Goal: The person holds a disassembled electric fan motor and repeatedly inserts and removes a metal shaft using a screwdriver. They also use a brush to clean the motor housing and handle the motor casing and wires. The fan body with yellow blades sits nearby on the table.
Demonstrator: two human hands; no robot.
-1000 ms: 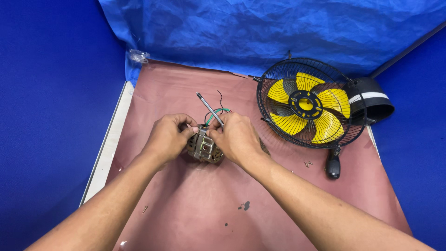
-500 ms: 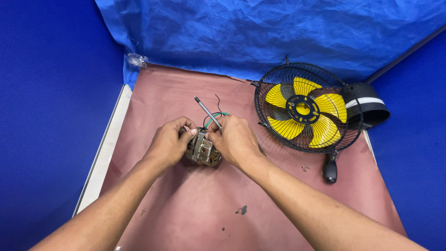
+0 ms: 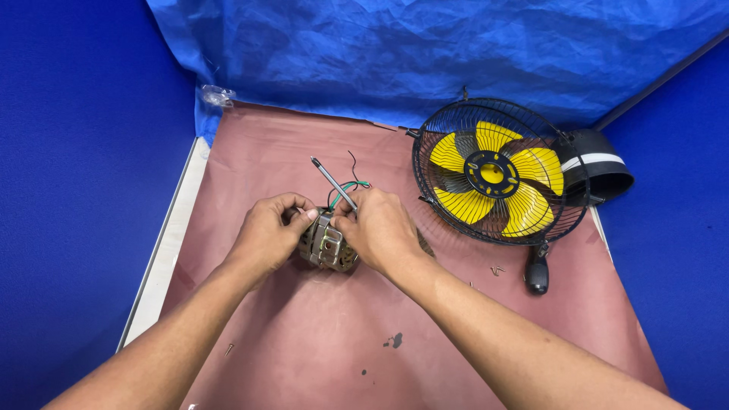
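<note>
A reddish-brown sheet covers the table, walled in by blue panels and a crumpled blue tarp across the top of the frame. At centre, the left hand and right hand both close around a small metal motor, its shaft pointing up-left with thin wires beside it. The right hand hides the motor's right side, and a black fan with yellow blades at the right covers part of a black housing.

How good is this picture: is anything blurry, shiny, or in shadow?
Head view: sharp and evenly lit throughout; the left hand and right hand on the small motor cast only soft shadows on the brown paper; faint sheen on the blue tarp; the yellow fan blades show crisp.
</note>
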